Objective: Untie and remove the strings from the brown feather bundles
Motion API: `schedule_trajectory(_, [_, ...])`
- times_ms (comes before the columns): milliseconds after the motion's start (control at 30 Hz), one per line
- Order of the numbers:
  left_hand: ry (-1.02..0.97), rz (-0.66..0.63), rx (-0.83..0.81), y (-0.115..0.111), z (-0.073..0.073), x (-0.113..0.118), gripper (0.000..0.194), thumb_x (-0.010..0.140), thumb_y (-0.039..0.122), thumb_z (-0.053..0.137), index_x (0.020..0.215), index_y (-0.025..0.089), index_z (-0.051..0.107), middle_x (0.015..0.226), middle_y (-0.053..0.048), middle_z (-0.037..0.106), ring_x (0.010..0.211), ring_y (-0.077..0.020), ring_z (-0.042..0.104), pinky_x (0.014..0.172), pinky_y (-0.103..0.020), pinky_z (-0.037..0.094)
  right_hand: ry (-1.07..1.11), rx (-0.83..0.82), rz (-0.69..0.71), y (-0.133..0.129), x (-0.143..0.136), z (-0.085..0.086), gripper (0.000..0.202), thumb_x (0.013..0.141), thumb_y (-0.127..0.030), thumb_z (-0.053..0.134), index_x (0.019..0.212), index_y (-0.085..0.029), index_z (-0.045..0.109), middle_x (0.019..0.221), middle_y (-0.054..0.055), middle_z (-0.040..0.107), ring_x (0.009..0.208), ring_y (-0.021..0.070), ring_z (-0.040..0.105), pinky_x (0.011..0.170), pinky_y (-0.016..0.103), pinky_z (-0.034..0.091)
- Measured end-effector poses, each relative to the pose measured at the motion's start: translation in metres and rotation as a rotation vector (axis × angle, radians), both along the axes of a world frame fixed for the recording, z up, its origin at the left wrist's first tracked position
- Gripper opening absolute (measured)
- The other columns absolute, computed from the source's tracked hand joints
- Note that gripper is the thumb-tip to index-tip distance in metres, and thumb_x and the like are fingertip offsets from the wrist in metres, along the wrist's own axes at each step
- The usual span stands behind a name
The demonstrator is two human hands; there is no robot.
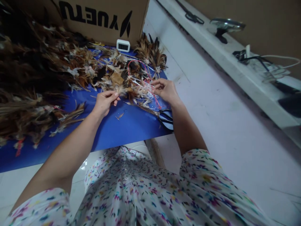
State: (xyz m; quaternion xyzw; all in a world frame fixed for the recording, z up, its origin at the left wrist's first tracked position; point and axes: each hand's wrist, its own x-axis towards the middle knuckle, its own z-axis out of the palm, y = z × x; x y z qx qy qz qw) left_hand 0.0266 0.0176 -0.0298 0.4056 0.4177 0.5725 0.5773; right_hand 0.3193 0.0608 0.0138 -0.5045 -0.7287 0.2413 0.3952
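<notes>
My left hand (106, 102) is closed, thumb and forefinger pinching the pale, fluffy end of a bunch of brown feathers (117, 81). To its right, a tangle of pink and white strings (147, 86) lies over loose feathers. My right hand (166, 91) has its fingers pinched together at the right side of this tangle, apparently on a strand of it; the exact spot between the fingertips is too small to make out. Below that hand, black-handled scissors (166, 118) lie at the table's right edge, partly hidden behind my right forearm.
Large heaps of brown feathers (44, 62) cover the left of the blue table (113, 131). At the back stand a small white digital clock (123, 45), a feather bundle (150, 51) and a cardboard box (101, 18). A white wall (202, 94) borders the right, its ledge holding cables.
</notes>
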Motion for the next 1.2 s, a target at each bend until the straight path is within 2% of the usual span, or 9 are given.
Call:
schedule_trajectory(267, [0.008,0.005,-0.015,-0.001,0.002,0.002,0.022,0.065,0.027,0.087,0.068,0.013,0.07,0.057,-0.001,0.065,0.043,-0.0059,0.051,0.042,-0.018,0.04,-0.115,0.049,-0.066,0.012,0.005,-0.002,0.039,0.063,-0.009,0.06,0.097,-0.017,0.076,0.067,-0.004,0.062,0.055,0.0097,0.048,0.059,0.027,0.041])
schedule_trajectory(367, [0.018,-0.002,-0.013,-0.002,0.003,0.002,0.024,0.065,0.028,0.088,0.068,0.013,0.07,0.057,-0.001,0.065,0.042,-0.0059,0.051,0.041,-0.018,0.039,-0.155,0.052,-0.081,0.013,0.006,-0.004,0.04,0.064,-0.01,0.06,0.1,-0.017,0.076,0.068,-0.003,0.063,0.054,0.01,0.046,0.059,0.028,0.04])
schedule_trajectory(600, [0.005,-0.008,-0.004,-0.001,0.002,0.002,0.028,0.06,0.033,0.091,0.068,0.014,0.071,0.057,-0.001,0.066,0.042,-0.0057,0.052,0.04,-0.017,0.039,-0.118,0.037,-0.094,0.013,0.01,-0.006,0.038,0.065,-0.016,0.071,0.102,-0.017,0.078,0.075,0.001,0.073,0.062,0.0154,0.059,0.071,0.036,0.052])
schedule_trajectory(700, [0.011,-0.011,-0.003,-0.001,0.001,0.002,0.027,0.062,0.032,0.09,0.069,0.014,0.071,0.058,-0.001,0.066,0.042,-0.0056,0.051,0.04,-0.017,0.039,-0.023,0.106,-0.109,0.012,0.012,-0.002,0.04,0.065,-0.018,0.072,0.105,-0.019,0.078,0.088,0.004,0.077,0.079,0.0204,0.068,0.084,0.042,0.056])
schedule_trajectory(800, [-0.007,-0.019,-0.005,0.0,0.0,0.002,0.026,0.063,0.029,0.089,0.068,0.012,0.07,0.058,-0.002,0.065,0.042,-0.0058,0.052,0.041,-0.018,0.039,0.114,0.125,-0.123,0.007,0.009,0.007,0.032,0.07,-0.024,0.072,0.101,-0.021,0.078,0.099,0.005,0.078,0.094,0.0233,0.072,0.093,0.047,0.056])
schedule_trajectory(900, [-0.024,-0.007,-0.021,0.0,0.002,0.001,0.023,0.066,0.027,0.088,0.069,0.012,0.07,0.058,-0.002,0.065,0.043,-0.0056,0.051,0.042,-0.017,0.039,0.255,0.061,-0.083,-0.008,-0.007,0.019,0.023,0.08,-0.035,0.07,0.098,-0.024,0.078,0.098,0.004,0.079,0.097,0.0228,0.073,0.093,0.047,0.058])
schedule_trajectory(1000, [-0.067,-0.012,-0.047,-0.003,0.007,-0.001,0.021,0.068,0.024,0.086,0.068,0.013,0.068,0.059,-0.001,0.065,0.043,-0.0051,0.051,0.042,-0.017,0.04,0.341,0.014,-0.017,-0.028,-0.037,0.026,0.025,0.081,-0.043,0.072,0.096,-0.023,0.078,0.096,0.004,0.079,0.093,0.0215,0.074,0.091,0.045,0.06])
schedule_trajectory(1100, [-0.141,-0.063,-0.075,-0.007,0.012,-0.003,0.019,0.068,0.022,0.084,0.067,0.014,0.067,0.064,-0.001,0.067,0.045,-0.0052,0.053,0.043,-0.017,0.043,0.396,-0.027,0.056,-0.042,-0.071,0.023,0.024,0.078,-0.042,0.076,0.092,-0.022,0.077,0.091,0.004,0.079,0.083,0.02,0.074,0.087,0.043,0.062])
schedule_trajectory(1200, [-0.225,-0.099,-0.126,-0.01,0.015,-0.003,0.02,0.067,0.018,0.085,0.066,0.015,0.065,0.071,-0.001,0.07,0.048,-0.0063,0.058,0.044,-0.017,0.046,0.414,-0.054,0.117,-0.043,-0.1,0.012,0.019,0.075,-0.035,0.076,0.089,-0.023,0.076,0.087,0.002,0.078,0.078,0.0189,0.074,0.084,0.041,0.062])
